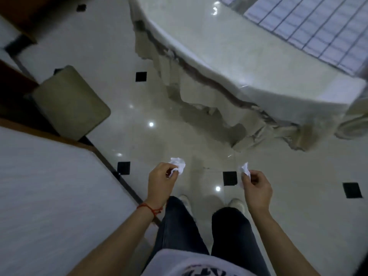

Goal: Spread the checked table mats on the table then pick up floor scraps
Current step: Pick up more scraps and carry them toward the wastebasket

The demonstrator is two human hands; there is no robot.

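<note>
You stand with your left hand (160, 181) pinched on a crumpled white paper scrap (177, 164) and your right hand (256, 188) pinching a smaller white paper scrap (245, 169), likely floor litter, while the blue-lined checked table mat (310, 24) lies on the round white-clothed table (229, 62).

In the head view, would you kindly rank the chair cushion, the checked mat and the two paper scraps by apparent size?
1. Checked mat, partly cut off by the frame.
2. Chair cushion.
3. Scrap in left hand.
4. Scrap in right hand; nearly alike, partly hidden by fingers, so unsure.
</note>
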